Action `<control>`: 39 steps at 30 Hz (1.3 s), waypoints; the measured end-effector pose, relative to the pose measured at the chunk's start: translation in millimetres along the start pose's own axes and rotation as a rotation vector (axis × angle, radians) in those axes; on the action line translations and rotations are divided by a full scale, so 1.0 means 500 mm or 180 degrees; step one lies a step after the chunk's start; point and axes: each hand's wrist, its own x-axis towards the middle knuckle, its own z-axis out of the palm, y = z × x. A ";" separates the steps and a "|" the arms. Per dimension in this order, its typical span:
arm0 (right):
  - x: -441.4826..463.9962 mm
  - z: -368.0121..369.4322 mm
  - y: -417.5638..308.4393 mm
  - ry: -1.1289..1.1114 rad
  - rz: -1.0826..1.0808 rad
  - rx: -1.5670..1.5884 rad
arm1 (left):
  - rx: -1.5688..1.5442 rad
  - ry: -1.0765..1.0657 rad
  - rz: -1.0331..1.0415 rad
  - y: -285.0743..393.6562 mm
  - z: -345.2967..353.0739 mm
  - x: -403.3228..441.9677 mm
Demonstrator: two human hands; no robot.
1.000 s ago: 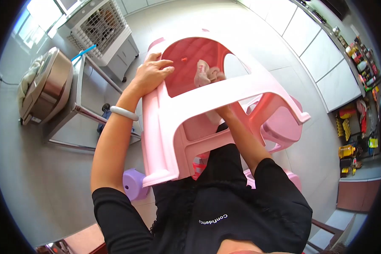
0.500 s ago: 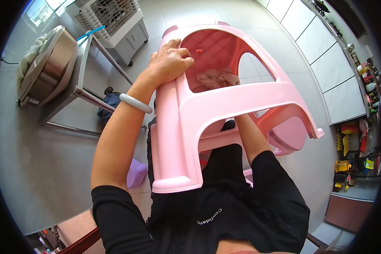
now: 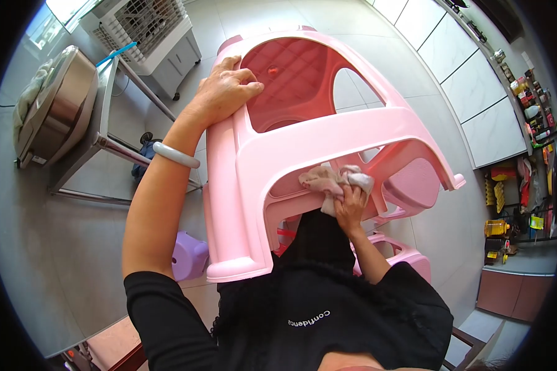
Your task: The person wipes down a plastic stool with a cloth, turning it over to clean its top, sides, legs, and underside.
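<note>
A pink plastic stool point(image 3: 340, 132) lies tipped across my lap, its hollow underside and leg openings facing up toward me. My left hand point(image 3: 230, 93) is closed over the stool's left edge beside the large upper opening. A grey-white bangle point(image 3: 176, 155) circles that wrist. In my right hand point(image 3: 351, 207) is a crumpled pale cloth point(image 3: 325, 180), held in the lower opening between the stool's legs. Whether the cloth presses on the plastic there I cannot tell.
A purple stool point(image 3: 190, 256) stands on the floor at left, and another pink stool point(image 3: 413, 261) at right. A metal-legged table point(image 3: 98, 145) bears a bronze-coloured appliance point(image 3: 60, 105). Behind it is an air cooler point(image 3: 161, 46). White cabinets point(image 3: 461, 86) and filled shelves line the right.
My right hand has drawn the cloth out of the upper opening and down toward me, into the lower opening. The stool, with my left hand still on it, appears slightly further left.
</note>
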 end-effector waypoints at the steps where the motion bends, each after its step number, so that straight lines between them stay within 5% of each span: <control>1: 0.025 0.017 0.005 -0.0024 0.0070 0.0162 | 0.0041 -0.0068 0.0048 0.005 -0.006 -0.002; 4: 0.134 0.105 0.026 -0.0020 0.0089 0.0871 | 0.0130 -0.0095 0.0006 -0.011 0.003 -0.001; 6: 0.234 0.185 0.050 0.0395 -0.0886 0.0780 | 0.0164 -0.0070 0.0016 -0.025 0.011 0.003; 9: 0.345 0.160 -0.060 0.1087 -0.1138 0.1308 | 0.0095 -0.0063 0.0073 -0.035 0.010 0.000; 15: 0.428 0.091 -0.236 0.0313 -0.0896 -0.0384 | -0.0026 -0.0066 -0.0048 0.004 0.005 -0.003; 17: 0.421 0.141 -0.267 0.0038 -0.0992 -0.0251 | 0.0101 -0.0078 -0.0062 0.003 0.005 0.000; 20: 0.411 0.261 -0.289 -0.0413 -0.1142 0.0909 | 0.0104 -0.0061 -0.0050 -0.002 0.006 -0.002; 23: 0.330 0.410 -0.278 -0.1161 -0.0277 0.4558 | 0.0054 -0.0020 -0.0039 -0.010 0.004 -0.008; 25: 0.242 0.322 -0.298 -0.1215 -0.0267 0.3448 | 0.0033 0.0032 -0.0030 -0.010 0.006 -0.008; 28: 0.156 0.203 -0.311 -0.2281 -0.0988 0.1552 | 0.0045 0.0054 -0.0013 -0.009 0.009 -0.004; 31: 0.036 0.156 -0.298 -0.1197 -0.1731 0.0842 | 0.0125 0.0047 0.0068 -0.010 0.012 0.004; 34: -0.018 0.076 -0.287 -0.2020 -0.1702 0.0998 | 0.0163 0.0203 0.0179 -0.032 0.028 0.013; 39: -0.029 0.059 -0.183 -0.1866 -0.1787 0.1284 | 0.0645 0.0267 0.0748 -0.037 0.016 -0.006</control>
